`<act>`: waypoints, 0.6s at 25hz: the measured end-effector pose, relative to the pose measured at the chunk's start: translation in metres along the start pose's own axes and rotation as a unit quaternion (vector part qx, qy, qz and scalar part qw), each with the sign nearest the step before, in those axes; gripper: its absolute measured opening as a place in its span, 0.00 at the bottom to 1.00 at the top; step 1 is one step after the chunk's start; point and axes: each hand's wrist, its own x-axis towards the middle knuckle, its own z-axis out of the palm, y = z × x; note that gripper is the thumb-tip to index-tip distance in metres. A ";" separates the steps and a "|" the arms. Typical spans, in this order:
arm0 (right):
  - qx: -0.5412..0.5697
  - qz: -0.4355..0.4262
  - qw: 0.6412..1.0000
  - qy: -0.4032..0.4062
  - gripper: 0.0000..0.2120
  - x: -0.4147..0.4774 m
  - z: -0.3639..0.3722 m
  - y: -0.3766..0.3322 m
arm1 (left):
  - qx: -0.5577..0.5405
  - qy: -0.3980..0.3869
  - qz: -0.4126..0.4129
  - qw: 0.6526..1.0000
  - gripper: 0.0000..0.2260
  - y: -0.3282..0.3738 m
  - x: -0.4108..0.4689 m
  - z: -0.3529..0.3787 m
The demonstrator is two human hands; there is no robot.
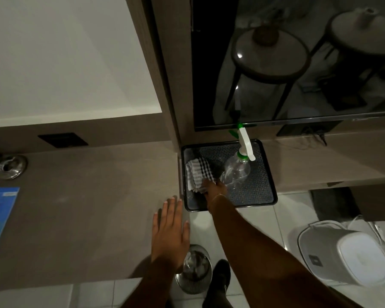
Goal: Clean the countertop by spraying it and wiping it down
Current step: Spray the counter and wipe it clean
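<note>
The brown countertop (80, 196) fills the left half of the view. My left hand (170, 230) lies flat on its right edge, fingers straight and spread. On the floor to the right sits a black tray (265, 196). In it stand a clear spray bottle (237, 170) with a white and green trigger head and a checked cloth (197, 174). My right hand (213, 188) reaches down into the tray and touches the near end of the cloth, beside the bottle's base. Its fingers are mostly hidden under the cloth.
A metal fitting (8, 166) stands at the counter's far left, with a blue booklet (0, 218) near the left edge. Below the counter's right end sits a metal bin (193, 272). A white appliance (351, 252) rests on the tiled floor at right. A dark screen (298, 63) hangs above the tray.
</note>
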 end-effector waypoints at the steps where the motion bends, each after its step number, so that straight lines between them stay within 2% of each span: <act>1: -0.020 -0.010 1.000 0.004 0.22 0.000 -0.002 0.001 | 0.000 0.002 -0.001 1.000 0.29 0.001 -0.001 0.002; 4: -0.088 -0.056 0.994 0.016 0.18 -0.010 -0.011 0.005 | 0.003 -0.005 -0.014 1.000 0.29 0.004 -0.002 0.006; 6: -0.089 -0.090 0.992 0.022 0.15 -0.025 -0.026 0.010 | 0.004 -0.018 -0.015 1.000 0.29 0.005 -0.001 0.004; 11: -0.140 -0.152 0.978 0.000 0.16 -0.045 -0.063 0.005 | 0.009 -0.035 -0.007 0.999 0.30 0.016 0.003 -0.012; 13: -0.142 -0.172 0.974 0.026 0.10 -0.050 -0.067 -0.004 | 0.001 -0.031 -0.011 0.999 0.30 0.019 0.003 -0.018; 15: -0.108 -0.197 0.973 0.061 0.09 -0.060 -0.069 -0.013 | -0.008 -0.022 -0.009 1.000 0.30 0.022 0.004 -0.024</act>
